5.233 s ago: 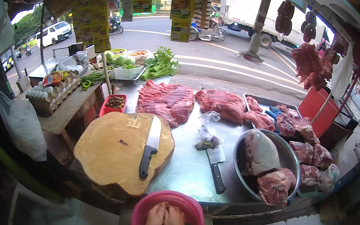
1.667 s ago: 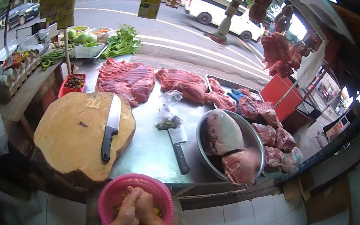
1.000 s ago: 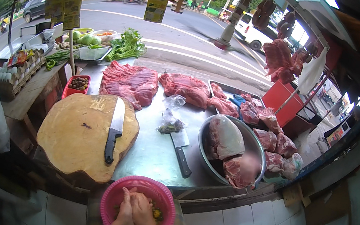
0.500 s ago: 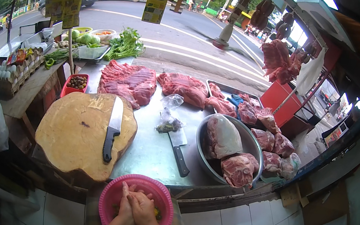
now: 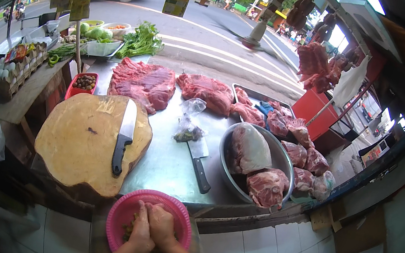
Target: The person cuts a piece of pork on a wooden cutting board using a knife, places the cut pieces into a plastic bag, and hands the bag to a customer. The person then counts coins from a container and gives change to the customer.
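A pink plastic basket (image 5: 112, 221) with small greenish-brown pieces inside stands at the near edge of the metal table. My left hand (image 5: 142, 228) and my right hand (image 5: 161, 225) are pressed together over it. The right fingers curl against the left palm, and both hands look closed. Anything between them is hidden. Beyond the basket, a long knife (image 5: 124, 137) with a black handle lies on the round wooden chopping block (image 5: 71, 142). A cleaver (image 5: 199, 169) rests on the table, its blade partly under a clear plastic bag (image 5: 190, 124) with dark green contents.
Slabs of raw meat (image 5: 142, 83) lie along the table's far side. At right, a steel basin (image 5: 259, 163) holds large meat cuts, beside more pieces. A red container (image 5: 82, 86), egg trays (image 5: 13, 73) and vegetables (image 5: 141, 41) stand left. Meat hangs (image 5: 314, 65) at upper right.
My hands have shifted slightly against each other over the basket, showing more of its contents at the left. The whole view has moved a little. On the road, a dark vehicle has come forward.
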Motion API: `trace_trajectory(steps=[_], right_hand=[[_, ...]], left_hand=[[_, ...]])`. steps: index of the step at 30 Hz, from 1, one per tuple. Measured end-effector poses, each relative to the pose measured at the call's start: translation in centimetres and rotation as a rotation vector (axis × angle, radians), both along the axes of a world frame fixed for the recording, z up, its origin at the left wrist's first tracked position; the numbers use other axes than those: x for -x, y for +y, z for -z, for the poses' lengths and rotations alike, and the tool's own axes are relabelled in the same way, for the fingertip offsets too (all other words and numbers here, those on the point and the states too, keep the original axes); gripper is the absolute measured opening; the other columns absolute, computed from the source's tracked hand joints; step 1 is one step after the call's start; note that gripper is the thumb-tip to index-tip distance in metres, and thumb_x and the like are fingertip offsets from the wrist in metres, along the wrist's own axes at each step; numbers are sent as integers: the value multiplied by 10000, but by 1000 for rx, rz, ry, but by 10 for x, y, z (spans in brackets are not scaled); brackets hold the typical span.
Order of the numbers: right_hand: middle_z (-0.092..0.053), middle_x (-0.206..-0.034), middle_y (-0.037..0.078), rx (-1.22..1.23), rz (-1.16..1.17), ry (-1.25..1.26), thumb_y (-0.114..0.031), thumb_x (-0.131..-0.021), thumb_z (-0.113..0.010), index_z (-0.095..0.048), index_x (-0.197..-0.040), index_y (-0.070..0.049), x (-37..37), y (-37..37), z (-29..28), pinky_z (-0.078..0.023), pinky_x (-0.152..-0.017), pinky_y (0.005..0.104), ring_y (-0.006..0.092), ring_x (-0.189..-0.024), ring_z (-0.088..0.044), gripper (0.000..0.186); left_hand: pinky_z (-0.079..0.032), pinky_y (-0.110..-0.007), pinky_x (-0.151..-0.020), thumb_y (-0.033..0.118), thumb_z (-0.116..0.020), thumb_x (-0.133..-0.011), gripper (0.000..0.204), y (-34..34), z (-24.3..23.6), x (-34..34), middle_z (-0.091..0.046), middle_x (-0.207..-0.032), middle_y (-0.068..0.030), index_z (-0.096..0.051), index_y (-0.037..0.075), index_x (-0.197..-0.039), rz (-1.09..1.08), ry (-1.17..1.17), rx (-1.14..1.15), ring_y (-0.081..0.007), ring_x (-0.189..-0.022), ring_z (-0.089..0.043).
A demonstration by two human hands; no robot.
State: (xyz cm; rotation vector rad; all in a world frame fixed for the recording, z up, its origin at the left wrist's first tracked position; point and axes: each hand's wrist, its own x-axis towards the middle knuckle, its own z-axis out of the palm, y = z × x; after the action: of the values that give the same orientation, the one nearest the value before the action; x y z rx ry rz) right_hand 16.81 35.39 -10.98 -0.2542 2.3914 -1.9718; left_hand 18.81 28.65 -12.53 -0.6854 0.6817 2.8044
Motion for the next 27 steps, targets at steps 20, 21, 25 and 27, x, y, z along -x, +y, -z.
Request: trace_trajectory(steps=[20, 21, 25, 27], right_hand=[[-605, -690, 84, 68, -10, -107, -177, -991, -579, -629, -836, 78, 14, -5, 13, -451, -589, 327, 108, -670, -503, 302], [-592, -679, 73, 47, -3, -112, -182, -991, -581, -622, -818, 76, 15, -5, 13, -443, -582, 325, 102, -667, -491, 313], [-551, -658, 30, 122, -63, -49, -171, -987, -583, -593, -786, 66, 19, -4, 18, -420, -562, 324, 86, -661, -457, 311], [-568, -642, 135, 91, -49, -128, -203, -990, -562, -587, -789, 73, 21, -4, 23, -426, -557, 372, 149, -613, -487, 342]], left_hand=[[-473, -284, -908, 218, -476, -1052, 241, -4, -21, 13, -604, -1068, -48, -548, 32, -1186, 32, 6, 273, -120, -995, -570], [-475, -285, -905, 210, -475, -1051, 238, -6, -21, 14, -606, -1067, -48, -548, 29, -1186, 26, 11, 279, -121, -990, -572], [-486, -292, -906, 189, -494, -1043, 227, -12, -15, 20, -617, -1063, -52, -558, 26, -1187, 45, 9, 310, -133, -978, -586], [-490, -293, -910, 195, -498, -1042, 227, -12, -13, 22, -619, -1058, -52, -562, 36, -1191, 29, 28, 312, -140, -978, -589]])
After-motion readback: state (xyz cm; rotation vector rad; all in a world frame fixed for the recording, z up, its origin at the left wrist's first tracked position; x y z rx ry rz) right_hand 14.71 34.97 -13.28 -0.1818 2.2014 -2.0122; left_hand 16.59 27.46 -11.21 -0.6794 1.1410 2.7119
